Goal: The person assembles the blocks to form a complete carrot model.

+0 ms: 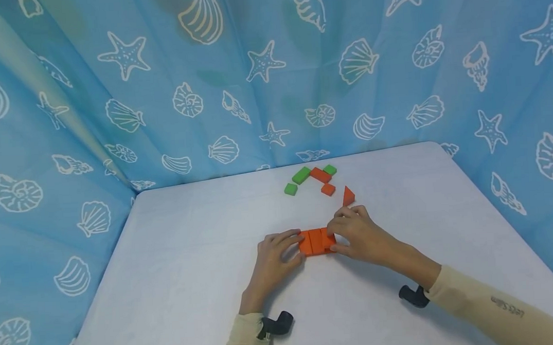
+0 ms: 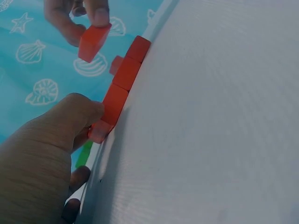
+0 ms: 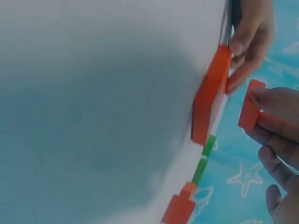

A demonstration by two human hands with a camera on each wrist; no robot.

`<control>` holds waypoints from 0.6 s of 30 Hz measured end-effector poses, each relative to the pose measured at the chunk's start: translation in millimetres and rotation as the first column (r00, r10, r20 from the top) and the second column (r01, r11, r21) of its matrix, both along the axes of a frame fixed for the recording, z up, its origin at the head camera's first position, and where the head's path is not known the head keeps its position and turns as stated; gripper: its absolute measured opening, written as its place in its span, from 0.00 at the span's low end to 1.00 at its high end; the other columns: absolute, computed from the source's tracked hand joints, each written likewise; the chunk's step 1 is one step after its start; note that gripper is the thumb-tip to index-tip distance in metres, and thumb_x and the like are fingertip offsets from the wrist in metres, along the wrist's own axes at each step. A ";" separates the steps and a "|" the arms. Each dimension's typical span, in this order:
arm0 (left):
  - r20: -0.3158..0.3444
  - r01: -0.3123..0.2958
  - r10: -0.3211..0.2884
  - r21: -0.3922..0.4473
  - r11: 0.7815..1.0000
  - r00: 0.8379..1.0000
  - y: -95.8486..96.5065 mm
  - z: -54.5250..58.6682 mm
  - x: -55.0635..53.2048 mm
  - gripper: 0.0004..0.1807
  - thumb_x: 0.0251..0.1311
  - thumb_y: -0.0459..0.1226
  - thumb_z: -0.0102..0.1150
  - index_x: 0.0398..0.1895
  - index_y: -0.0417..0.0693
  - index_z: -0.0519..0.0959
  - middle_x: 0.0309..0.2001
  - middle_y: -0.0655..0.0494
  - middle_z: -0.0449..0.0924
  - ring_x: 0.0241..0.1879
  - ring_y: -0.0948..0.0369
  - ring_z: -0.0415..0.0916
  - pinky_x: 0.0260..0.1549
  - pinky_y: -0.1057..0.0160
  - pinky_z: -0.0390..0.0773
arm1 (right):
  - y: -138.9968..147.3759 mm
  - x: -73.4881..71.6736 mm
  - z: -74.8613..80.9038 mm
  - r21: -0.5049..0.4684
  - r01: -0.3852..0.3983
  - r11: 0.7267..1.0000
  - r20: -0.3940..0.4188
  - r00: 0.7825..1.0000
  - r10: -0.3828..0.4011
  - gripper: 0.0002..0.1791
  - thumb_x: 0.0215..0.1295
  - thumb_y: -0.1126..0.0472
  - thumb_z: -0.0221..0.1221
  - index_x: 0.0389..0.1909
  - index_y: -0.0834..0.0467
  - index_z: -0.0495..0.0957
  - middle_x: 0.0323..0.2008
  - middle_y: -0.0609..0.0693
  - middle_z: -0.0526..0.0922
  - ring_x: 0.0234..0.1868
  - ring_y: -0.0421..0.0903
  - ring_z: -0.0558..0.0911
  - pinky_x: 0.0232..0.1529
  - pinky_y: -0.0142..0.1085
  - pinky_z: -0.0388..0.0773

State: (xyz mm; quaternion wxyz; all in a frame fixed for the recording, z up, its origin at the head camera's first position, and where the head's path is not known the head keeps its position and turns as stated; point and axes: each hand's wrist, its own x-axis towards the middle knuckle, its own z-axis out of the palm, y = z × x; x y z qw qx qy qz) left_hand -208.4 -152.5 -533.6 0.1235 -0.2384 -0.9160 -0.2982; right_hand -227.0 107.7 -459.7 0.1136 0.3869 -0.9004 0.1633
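A row of flat orange blocks [image 1: 305,243] lies side by side on the white table, seen edge-on in both wrist views. My left hand [image 1: 276,257] holds the row's left end between thumb and forefinger, with the thumb at the near corner and the forefinger at the far one. Over the right end, my right hand [image 1: 364,235] pinches one more rectangular orange block [image 3: 251,105] between thumb and fingers. In the left wrist view this block [image 2: 93,43] is raised above the row and tilted.
Beyond the hands lie a red triangular block [image 1: 348,196], a small orange square block [image 1: 328,189], a red rectangular block [image 1: 320,175], a long green block [image 1: 301,175] and two small green blocks [image 1: 291,189]. A blue seashell-print curtain [image 1: 264,101] hangs along the table's far edge.
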 end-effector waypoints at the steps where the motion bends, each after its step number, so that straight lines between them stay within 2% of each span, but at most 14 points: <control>1: -0.003 -0.001 0.001 0.000 1.000 1.000 0.0 -0.4 -0.2 0.21 0.62 0.47 0.66 0.59 0.58 0.82 0.63 0.65 0.76 0.56 0.57 0.70 0.53 0.48 0.65 | -1.2 2.4 -1.4 0.002 -0.011 1.000 -0.009 1.000 0.011 0.16 0.49 0.55 0.77 0.38 0.48 0.83 0.38 0.40 0.85 0.50 0.44 0.73 0.51 0.49 0.62; 9: 0.009 0.000 0.000 0.002 1.000 1.000 1.1 -0.9 0.7 0.22 0.63 0.47 0.66 0.59 0.57 0.82 0.64 0.65 0.76 0.57 0.57 0.69 0.55 0.47 0.65 | -8.6 15.8 -13.9 0.007 -0.092 0.996 -0.042 0.995 0.092 0.15 0.50 0.57 0.76 0.37 0.50 0.83 0.34 0.40 0.83 0.48 0.44 0.74 0.51 0.50 0.64; 18: -0.004 0.000 0.000 -0.003 1.000 1.000 -0.4 1.6 0.7 0.22 0.62 0.47 0.65 0.60 0.57 0.81 0.64 0.64 0.76 0.57 0.57 0.70 0.55 0.47 0.65 | -14.5 18.5 -22.8 0.013 -0.119 0.993 -0.063 0.991 0.119 0.15 0.51 0.56 0.76 0.38 0.50 0.83 0.35 0.40 0.82 0.48 0.44 0.74 0.51 0.49 0.66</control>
